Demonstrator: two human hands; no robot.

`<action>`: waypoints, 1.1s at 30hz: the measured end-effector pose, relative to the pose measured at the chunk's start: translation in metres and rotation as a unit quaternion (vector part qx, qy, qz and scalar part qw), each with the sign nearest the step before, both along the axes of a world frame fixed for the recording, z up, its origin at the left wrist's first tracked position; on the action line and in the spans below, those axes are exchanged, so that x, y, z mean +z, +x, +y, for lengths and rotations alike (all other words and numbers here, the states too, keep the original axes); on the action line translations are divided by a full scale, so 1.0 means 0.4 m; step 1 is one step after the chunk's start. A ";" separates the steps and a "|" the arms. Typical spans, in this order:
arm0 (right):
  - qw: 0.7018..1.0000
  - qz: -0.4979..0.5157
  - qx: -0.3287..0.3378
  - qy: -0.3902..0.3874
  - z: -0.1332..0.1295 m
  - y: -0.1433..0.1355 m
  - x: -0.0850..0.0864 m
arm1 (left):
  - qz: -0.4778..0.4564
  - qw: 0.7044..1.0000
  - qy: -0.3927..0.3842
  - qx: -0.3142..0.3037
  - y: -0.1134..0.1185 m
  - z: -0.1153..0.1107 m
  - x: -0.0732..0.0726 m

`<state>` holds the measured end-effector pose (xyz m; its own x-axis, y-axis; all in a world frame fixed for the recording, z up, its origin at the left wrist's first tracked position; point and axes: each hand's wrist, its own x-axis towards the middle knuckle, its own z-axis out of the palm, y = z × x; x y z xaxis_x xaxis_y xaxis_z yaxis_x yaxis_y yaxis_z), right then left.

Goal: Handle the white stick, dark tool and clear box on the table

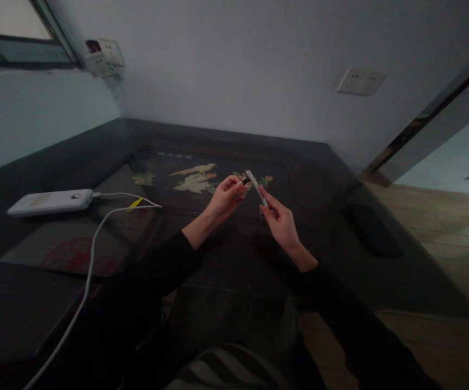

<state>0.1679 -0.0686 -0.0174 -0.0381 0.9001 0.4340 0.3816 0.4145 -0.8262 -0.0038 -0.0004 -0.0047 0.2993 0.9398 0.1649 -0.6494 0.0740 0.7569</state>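
Observation:
Above the dark table (pixel 319 179), my left hand (pixel 227 196) pinches a small black piece (pixel 246 180) between thumb and fingertips. My right hand (pixel 280 221) is closed around a slim pale bar (pixel 254 183), which slants up and to the left. The bar's upper end is right beside the black piece; whether they touch I cannot tell. Fingers cover the lower part of the bar, and its exact kind is too small and dim to make out.
On the left lies a white power bank (pixel 51 201) with a white cable (pixel 92 254) bearing a yellow tag (pixel 135 204). A flat black object (pixel 372 230) rests at the right. Behind the table is a wall with sockets (pixel 362 82).

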 end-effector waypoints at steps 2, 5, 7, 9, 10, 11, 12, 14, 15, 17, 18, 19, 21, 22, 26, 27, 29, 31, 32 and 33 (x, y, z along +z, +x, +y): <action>1.000 0.000 0.001 0.000 -0.002 0.000 0.001 | 0.004 1.000 -0.001 0.003 0.000 -0.002 0.003; 1.000 -0.007 0.009 0.000 -0.005 -0.001 0.000 | 0.011 1.000 -0.004 0.008 0.000 -0.004 0.007; 1.000 -0.013 0.017 -0.005 -0.008 -0.004 0.000 | 0.007 1.000 -0.005 0.011 0.001 -0.004 0.008; 0.999 -0.018 0.025 -0.016 -0.013 -0.007 0.001 | 0.002 1.000 -0.006 0.016 0.002 -0.003 0.010; 0.999 -0.018 0.031 -0.022 -0.015 -0.010 0.003 | 0.001 1.000 -0.009 0.019 0.003 -0.002 0.010; 0.999 -0.015 0.037 -0.026 -0.018 -0.012 0.004 | -0.001 1.000 -0.012 0.023 0.004 -0.002 0.011; 0.999 -0.011 0.043 -0.030 -0.020 -0.014 0.006 | -0.002 1.000 -0.015 0.026 0.005 -0.001 0.011; 0.998 0.003 0.055 -0.034 -0.023 -0.017 0.009 | -0.006 0.999 -0.016 0.027 0.006 0.000 0.012; 0.998 0.010 0.060 -0.035 -0.023 -0.018 0.009 | -0.010 1.000 -0.015 0.026 0.006 0.000 0.012; 0.997 0.023 0.065 -0.039 -0.022 -0.018 0.006 | -0.017 1.000 -0.010 0.020 0.006 -0.001 0.012; 0.997 0.029 0.066 -0.042 -0.021 -0.017 0.004 | -0.018 1.000 -0.009 0.019 0.006 -0.001 0.012; 0.996 0.033 0.065 -0.043 -0.020 -0.016 0.002 | -0.018 1.000 -0.010 0.019 0.006 -0.002 0.012; 0.996 0.036 0.065 -0.043 -0.017 -0.015 -0.001 | -0.015 1.000 -0.012 0.023 0.007 -0.003 0.011; 0.996 0.034 0.065 -0.042 -0.016 -0.014 -0.001 | -0.013 1.000 -0.011 0.025 0.007 -0.002 0.011; 0.998 0.014 0.049 -0.030 -0.013 -0.012 0.002 | -0.018 1.000 0.000 0.018 0.007 -0.001 0.006; 0.999 0.008 0.040 -0.027 -0.012 -0.011 0.002 | -0.018 1.000 0.000 0.016 0.006 -0.001 0.005; 0.999 -0.002 0.025 -0.021 -0.008 -0.009 0.002 | -0.012 1.000 -0.005 0.016 0.005 -0.001 0.004; 1.000 -0.005 0.014 -0.017 -0.004 -0.006 -0.001 | -0.003 1.000 -0.009 0.013 0.004 -0.002 0.003; 1.000 -0.003 0.011 -0.016 -0.002 -0.005 -0.003 | 0.000 1.000 -0.009 0.011 0.003 -0.002 0.003; 1.000 0.001 0.007 -0.015 0.000 -0.003 -0.004 | 0.003 1.000 -0.007 0.008 0.003 -0.003 0.003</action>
